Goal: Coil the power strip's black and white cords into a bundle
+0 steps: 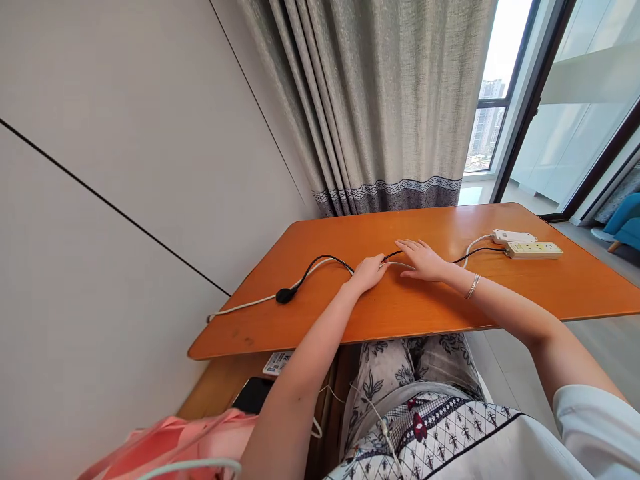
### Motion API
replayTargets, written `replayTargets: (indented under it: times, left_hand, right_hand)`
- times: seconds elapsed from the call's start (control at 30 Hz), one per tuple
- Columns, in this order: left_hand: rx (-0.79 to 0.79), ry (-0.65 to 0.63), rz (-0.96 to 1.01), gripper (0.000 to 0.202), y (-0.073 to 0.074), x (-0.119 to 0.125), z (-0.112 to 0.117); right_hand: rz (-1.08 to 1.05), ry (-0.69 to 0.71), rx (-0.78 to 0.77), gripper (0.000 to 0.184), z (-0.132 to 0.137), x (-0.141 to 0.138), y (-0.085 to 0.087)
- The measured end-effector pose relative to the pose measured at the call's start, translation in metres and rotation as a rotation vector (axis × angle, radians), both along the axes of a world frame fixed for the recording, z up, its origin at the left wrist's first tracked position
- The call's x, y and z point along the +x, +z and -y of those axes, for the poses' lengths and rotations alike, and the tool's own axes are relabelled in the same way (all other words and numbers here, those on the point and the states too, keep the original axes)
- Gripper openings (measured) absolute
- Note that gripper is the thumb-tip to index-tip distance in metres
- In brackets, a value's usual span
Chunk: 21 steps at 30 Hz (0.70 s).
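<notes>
Two power strips [534, 250], [514, 237] lie on the right part of an orange-brown wooden table [310, 327]. From them a black cable [485, 249] and a white cable [260, 303] run leftward beneath my hands. My left hand [369, 273] is closed over both cables near the table's middle; its fingertips are partly hidden. Just right of it, my right hand [425, 260] lies palm down across the cables with its fingers stretched out. To the left, the black cable arches and ends in a black plug [286, 295]. The white one continues to the table's left edge.
A grey curtain [400, 100] hangs behind the table, and a pale wall [125, 167] borders its left. Below the left front edge are a dark phone-like object [253, 396], a white labelled item [277, 363] and a pink bag [200, 443]. A white cord [370, 403] crosses my lap.
</notes>
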<state>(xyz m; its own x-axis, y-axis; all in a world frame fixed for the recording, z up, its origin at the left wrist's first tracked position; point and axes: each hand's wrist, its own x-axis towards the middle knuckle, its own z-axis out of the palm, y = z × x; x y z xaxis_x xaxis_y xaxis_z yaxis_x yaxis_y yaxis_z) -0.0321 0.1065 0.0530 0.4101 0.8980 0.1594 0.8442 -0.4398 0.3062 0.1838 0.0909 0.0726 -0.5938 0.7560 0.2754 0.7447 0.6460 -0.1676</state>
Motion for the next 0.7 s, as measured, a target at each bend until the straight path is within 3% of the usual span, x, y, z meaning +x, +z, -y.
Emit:
replayTargets:
  times: [0.07,0.17,0.3,0.43,0.7]
  left_hand:
    - [0.05,-0.037,0.099,0.024,0.005,0.001,0.003]
    - [0.123,-0.096,0.225,0.023,0.02,0.002,0.009]
    - [0.213,-0.115,0.374,0.024,0.046,0.002,0.016]
    - [0.303,-0.059,0.498,0.028,0.065,0.001,0.018]
    - [0.288,-0.015,0.552,0.03,0.078,-0.023,0.011]
  right_hand:
    - [-0.022,-0.009,-0.038,0.075,-0.003,-0.013,0.002]
    - [-0.049,-0.032,-0.157,0.032,-0.009,-0.02,0.011]
    - [-0.16,0.022,-0.228,0.025,-0.01,-0.011,0.039]
    - [-0.346,0.078,-0.23,0.024,-0.007,0.004,0.087]
    - [-0.669,0.115,0.102,0.028,-0.004,0.018,0.195]
